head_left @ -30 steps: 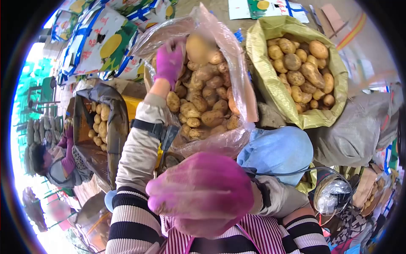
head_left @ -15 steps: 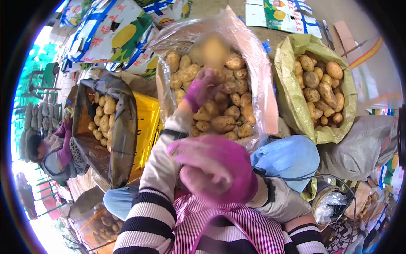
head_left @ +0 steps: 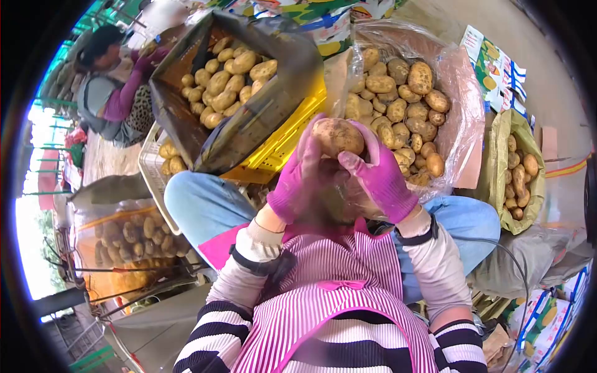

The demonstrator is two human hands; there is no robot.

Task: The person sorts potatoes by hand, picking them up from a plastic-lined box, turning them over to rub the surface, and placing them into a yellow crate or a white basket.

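Between my two gloved hands is a brown, soil-specked potato (head_left: 339, 137), held up in front of my lap. My left hand (head_left: 293, 181), in a magenta glove, curls around its left side. On the other side, my right hand (head_left: 387, 176) grips it with the thumb across its lower edge. A dark, blurred patch below the potato hides part of both palms. Just beyond my hands stands a plastic-lined carton (head_left: 463, 118) heaped with potatoes. To its left, a dark-lined bag (head_left: 177, 115) holds more potatoes beside a yellow crate (head_left: 283, 149).
A yellow-green sack (head_left: 497, 155) of potatoes stands at the right. Printed cartons (head_left: 494, 68) lie behind it. Another person (head_left: 115, 87) sits at the upper left. A mesh-like bag of potatoes (head_left: 134, 239) stands at the lower left. A black cable (head_left: 522, 273) runs at the right.
My left hand has drawn back from the lined carton, and my right hand has met it at a potato. The view has turned left, bringing the dark-lined bag closer to the middle.
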